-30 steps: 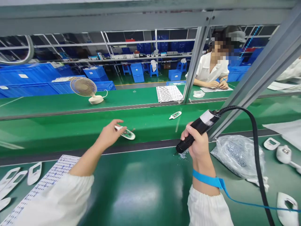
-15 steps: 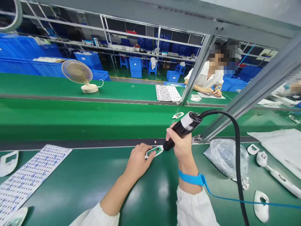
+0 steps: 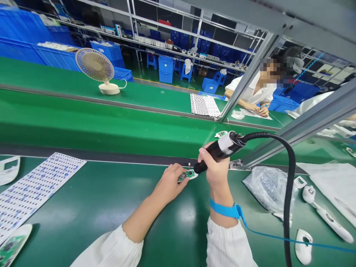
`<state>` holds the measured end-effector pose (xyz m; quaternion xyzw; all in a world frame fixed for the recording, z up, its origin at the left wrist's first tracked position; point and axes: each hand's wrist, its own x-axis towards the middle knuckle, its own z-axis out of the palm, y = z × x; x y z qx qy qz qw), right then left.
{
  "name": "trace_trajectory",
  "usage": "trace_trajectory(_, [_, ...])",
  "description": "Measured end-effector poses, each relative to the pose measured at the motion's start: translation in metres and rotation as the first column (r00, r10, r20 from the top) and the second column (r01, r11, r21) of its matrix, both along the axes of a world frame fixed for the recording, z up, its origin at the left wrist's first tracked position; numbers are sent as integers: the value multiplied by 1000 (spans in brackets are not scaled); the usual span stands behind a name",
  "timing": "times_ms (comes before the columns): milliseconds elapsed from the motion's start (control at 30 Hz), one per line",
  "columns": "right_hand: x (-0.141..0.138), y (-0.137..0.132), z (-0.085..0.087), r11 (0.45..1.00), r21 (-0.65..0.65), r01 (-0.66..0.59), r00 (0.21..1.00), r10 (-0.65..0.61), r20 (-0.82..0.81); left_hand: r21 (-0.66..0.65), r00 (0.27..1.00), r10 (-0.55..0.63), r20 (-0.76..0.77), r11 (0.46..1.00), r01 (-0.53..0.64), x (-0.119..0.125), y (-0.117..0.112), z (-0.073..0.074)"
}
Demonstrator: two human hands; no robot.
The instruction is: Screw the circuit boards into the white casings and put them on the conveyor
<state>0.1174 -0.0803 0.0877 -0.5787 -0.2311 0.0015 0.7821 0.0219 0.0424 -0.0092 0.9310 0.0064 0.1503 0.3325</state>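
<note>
Electronics assembly line in a factory.
Long green ESD benches [image 3: 83, 122] ran across, w/ blue crates [image 3: 22, 52] & metal shelving [image 3: 167, 33] upper left, a co-worker [image 3: 251, 92] at next bench upper right, plus green PCB [image 3: 190, 174], corded electric screwdriver [image 3: 222, 151] & blue anti-static wrist strap [image 3: 222, 208] lower centre.

Screwdriver [image 3: 219, 152] is matt black plastic, bag [image 3: 267, 189] thin crinkly clear plastic, bench mat [image 3: 69, 218] glossy green, frame rail [image 3: 306, 126] matt grey metal, sleeve [image 3: 228, 244] soft white cloth.

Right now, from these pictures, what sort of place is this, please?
Probably an electronics assembly workshop: a corded screwdriver, a small circuit board on a green workbench, and blue crates behind.
</note>
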Motion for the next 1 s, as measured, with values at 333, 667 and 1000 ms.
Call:
trace_trajectory(333, [0,6,0,989,-145,18,1000,-20,-12,-17,1000,14,-1,1000,-14,1,-4,-2])
trace_trajectory(667, [2,6,-1,976,-216,7,1000,-6,3,-3,999,17,-30,1000,-17,0,-7,1])
trace_trajectory(1000, [5,6,-9,983,-183,-18,1000,16,-12,0,999,33,-33,999,-33,0,-9,2])
